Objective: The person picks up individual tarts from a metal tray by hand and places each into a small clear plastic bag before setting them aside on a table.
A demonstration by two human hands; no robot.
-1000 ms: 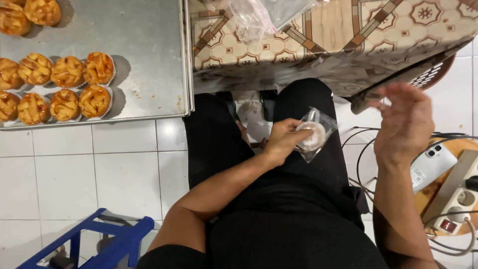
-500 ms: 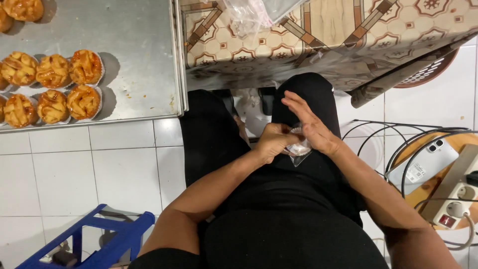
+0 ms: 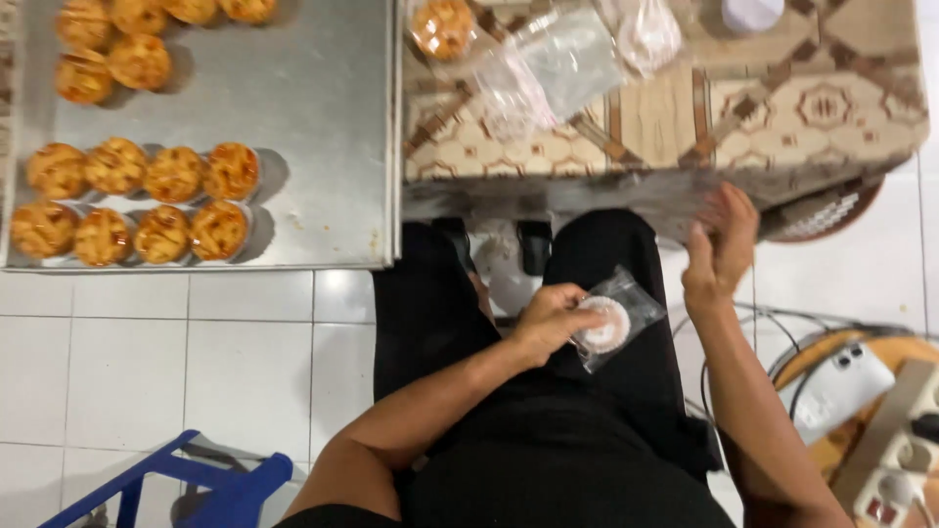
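Over the lap of a seated person in black clothing, the left hand (image 3: 548, 321) is closing its fingers on the edge of a small clear plastic bag (image 3: 618, 315), gripping it so that it is lying across the right thigh. Inside the bag a round pale pastry cup (image 3: 601, 326) is showing, seen from its bottom, just beside the fingertips. The right hand (image 3: 722, 249) is hanging apart from the bag, up near the edge of the low table (image 3: 782, 108), its fingers spread and slightly blurred — it is holding nothing that can be seen.

A patterned brown and cream cloth is covering that table. On it are lying several loose clear bags (image 3: 548, 64), one wrapped golden pastry (image 3: 442, 26) near the top edge, and part of a white round thing (image 3: 751, 12) that is too cut off to identify.

To the left, a large metal tray (image 3: 313, 127) is carrying rows of golden pastries (image 3: 137, 200) in paper cups — two rows of four at its near side and more at its far corner.

White tiles are making up the floor (image 3: 196, 362). A blue frame (image 3: 186, 484) is standing at the lower left. At the lower right a white phone (image 3: 839, 386) and a white power strip (image 3: 895, 460) are resting on a round wooden surface, with dark cables (image 3: 743, 323) looping near them.
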